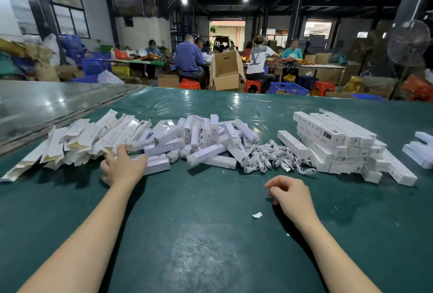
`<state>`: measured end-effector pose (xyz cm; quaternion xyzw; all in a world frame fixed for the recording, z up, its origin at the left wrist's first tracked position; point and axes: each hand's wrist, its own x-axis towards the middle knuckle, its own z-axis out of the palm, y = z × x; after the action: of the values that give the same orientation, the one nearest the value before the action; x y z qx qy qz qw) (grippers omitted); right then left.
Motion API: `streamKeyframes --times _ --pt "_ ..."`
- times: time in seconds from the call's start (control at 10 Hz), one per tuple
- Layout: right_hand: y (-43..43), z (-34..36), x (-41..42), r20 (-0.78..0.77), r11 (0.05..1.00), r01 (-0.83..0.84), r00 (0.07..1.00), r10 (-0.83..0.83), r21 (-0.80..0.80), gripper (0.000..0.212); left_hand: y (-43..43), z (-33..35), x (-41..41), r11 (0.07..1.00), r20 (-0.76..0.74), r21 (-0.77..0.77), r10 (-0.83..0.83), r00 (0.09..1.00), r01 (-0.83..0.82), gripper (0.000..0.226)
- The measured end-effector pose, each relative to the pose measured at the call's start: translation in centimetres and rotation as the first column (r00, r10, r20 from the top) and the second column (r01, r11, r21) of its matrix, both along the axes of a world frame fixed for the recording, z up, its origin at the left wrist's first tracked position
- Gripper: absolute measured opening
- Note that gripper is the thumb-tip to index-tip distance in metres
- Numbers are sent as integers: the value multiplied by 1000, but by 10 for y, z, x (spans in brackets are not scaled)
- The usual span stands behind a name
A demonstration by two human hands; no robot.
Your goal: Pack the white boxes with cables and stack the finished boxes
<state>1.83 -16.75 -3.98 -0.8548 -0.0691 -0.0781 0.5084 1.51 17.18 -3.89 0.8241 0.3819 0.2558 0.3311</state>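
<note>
A loose heap of small white boxes (206,142) lies across the middle of the green table (210,245). Flattened box sleeves (77,140) are fanned out to its left. A tangle of white cables (271,159) sits just right of the heap. Further right is a layered stack of closed white boxes (339,145). My left hand (121,166) reaches to the heap's left edge, index finger touching one box and thumb lying on another white box (157,163). My right hand (293,196) hovers near the cables, fingers loosely curled, holding nothing.
A few more white boxes (421,149) lie at the far right edge. A scrap of white paper (257,215) lies in front of my right hand. A glossy second tabletop (46,102) adjoins at the left. People sit at tables beyond, among cardboard cartons (226,72) and crates.
</note>
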Motion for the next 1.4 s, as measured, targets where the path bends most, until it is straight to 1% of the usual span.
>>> streamKeyframes --times 0.1,0.2,0.3,0.4,0.5,0.6,0.7,0.8,0.9,1.0,1.1,1.2,1.3,1.4 --pt "2 -1 2 1 999 -19 1000 19 -45 33 12 1 7 997 -7 -71 3 1000 -4 54" --pt "1 -2 3 -2 999 -22 1000 22 -48 34 24 -1 16 982 43 -190 18 999 -10 54" --pt "2 -3 5 -10 999 -16 1000 16 -51 34 37 8 22 959 66 -281 -30 997 47 48" --pt "3 -2 5 -3 999 -10 1000 10 -43 35 41 21 25 921 202 -352 -100 974 167 11" --pt "6 -2 4 55 1000 -6 998 6 -9 36 15 36 21 971 339 -182 -89 936 158 16" --pt "13 -2 3 61 986 -55 997 46 158 32 -42 46 5 961 498 -49 -214 840 273 49" --pt "19 3 -1 -61 816 -168 969 241 553 8 -115 46 -17 825 672 26 -432 601 564 64" --pt "16 5 1 -89 510 -167 894 440 844 65 -181 35 -44 503 819 -164 -411 402 849 53" --pt "6 12 0 -47 199 -62 865 500 978 90 -207 19 -54 235 834 -351 -362 417 907 36" --pt "-4 15 1 -86 75 59 895 437 995 42 -205 13 -60 187 726 -438 -504 468 879 23" --pt "0 12 3 -104 96 72 915 390 993 9 -194 4 -58 354 579 -439 -592 561 826 27" --pt "10 11 -1 -155 63 141 903 401 988 9 -189 0 -59 391 535 -447 -604 591 804 45" --pt "20 13 -7 -100 -67 143 892 440 987 45 -190 -1 -59 417 539 -382 -624 565 825 41" --pt "22 13 -9 -45 -166 128 902 428 978 62 -190 -1 -57 420 620 -365 -556 553 831 33"
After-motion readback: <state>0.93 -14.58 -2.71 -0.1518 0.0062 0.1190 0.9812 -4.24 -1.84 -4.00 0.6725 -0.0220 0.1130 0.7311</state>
